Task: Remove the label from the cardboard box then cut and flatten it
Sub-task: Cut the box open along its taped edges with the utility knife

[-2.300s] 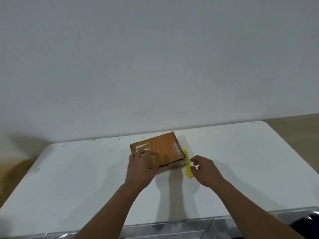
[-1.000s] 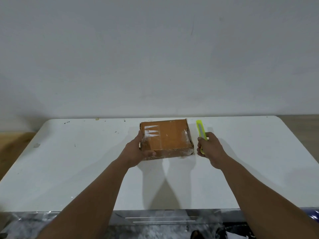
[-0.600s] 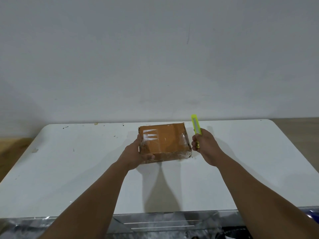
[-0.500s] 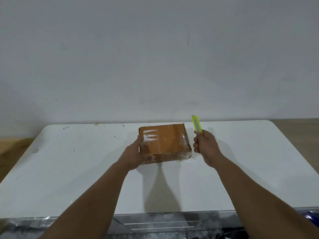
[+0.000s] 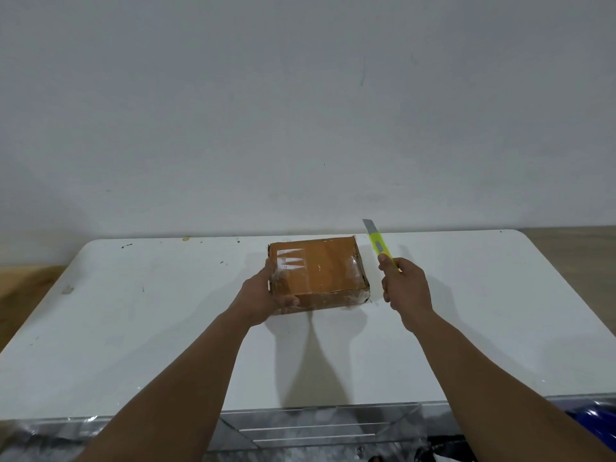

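One white table [image 5: 133,328] is standing against the wall, carrying a single box [image 5: 320,271] near its far edge at the middle, with wide bare surface lying open to both sides and toward the near edge. Two hands are working there: the left hand [image 5: 263,295] is clamping the box's near-left corner, thumb lying along the front face. The right hand [image 5: 405,288] is hovering just beside the box's right edge, fist closed around one knife [image 5: 380,246], blade out and pointing up and away.
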A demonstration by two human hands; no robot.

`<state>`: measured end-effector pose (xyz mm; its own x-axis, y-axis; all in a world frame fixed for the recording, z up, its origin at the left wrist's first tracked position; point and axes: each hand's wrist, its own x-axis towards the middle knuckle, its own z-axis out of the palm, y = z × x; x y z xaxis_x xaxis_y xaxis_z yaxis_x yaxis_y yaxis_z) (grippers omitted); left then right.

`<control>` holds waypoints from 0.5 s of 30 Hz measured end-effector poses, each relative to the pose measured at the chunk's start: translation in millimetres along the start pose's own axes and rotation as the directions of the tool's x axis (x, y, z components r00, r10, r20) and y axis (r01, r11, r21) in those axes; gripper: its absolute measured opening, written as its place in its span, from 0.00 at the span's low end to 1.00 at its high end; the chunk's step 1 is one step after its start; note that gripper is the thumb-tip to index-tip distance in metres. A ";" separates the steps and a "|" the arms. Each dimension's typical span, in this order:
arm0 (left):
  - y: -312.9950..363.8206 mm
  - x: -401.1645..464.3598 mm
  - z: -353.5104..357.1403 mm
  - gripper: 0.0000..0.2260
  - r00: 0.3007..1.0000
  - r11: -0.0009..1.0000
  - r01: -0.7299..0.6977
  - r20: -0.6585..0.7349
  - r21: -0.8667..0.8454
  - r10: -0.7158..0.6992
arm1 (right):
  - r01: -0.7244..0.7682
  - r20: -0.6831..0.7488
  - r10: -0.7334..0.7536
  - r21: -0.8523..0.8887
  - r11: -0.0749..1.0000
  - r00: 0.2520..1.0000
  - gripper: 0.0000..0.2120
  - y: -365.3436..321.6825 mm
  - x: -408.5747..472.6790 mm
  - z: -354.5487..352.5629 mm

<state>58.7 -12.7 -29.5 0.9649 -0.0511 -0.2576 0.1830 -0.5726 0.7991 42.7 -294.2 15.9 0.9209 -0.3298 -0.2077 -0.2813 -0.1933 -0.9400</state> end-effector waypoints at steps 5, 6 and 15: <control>6.1 -4.1 -0.5 0.42 1.000 0.999 -0.011 0.002 -0.030 0.011 | 0.007 0.075 -0.004 -0.037 0.999 0.997 0.13 6.6 -17.8 -12.8; 6.7 -4.2 -0.6 0.42 1.000 0.999 -0.013 0.004 -0.033 0.013 | 0.014 0.070 -0.009 -0.067 0.998 0.997 0.11 10.4 -21.3 -15.7; 7.6 -6.7 -1.1 0.43 1.000 1.000 -0.012 0.004 -0.024 0.012 | 0.209 0.105 -0.182 -0.395 0.894 0.978 0.08 59.1 -57.1 -31.7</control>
<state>53.8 -15.8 -21.1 0.9663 -0.0618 -0.2501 0.1756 -0.5523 0.8149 -35.1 -316.0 -19.3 0.9799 -0.1900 -0.0605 -0.1657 -0.6071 -0.7771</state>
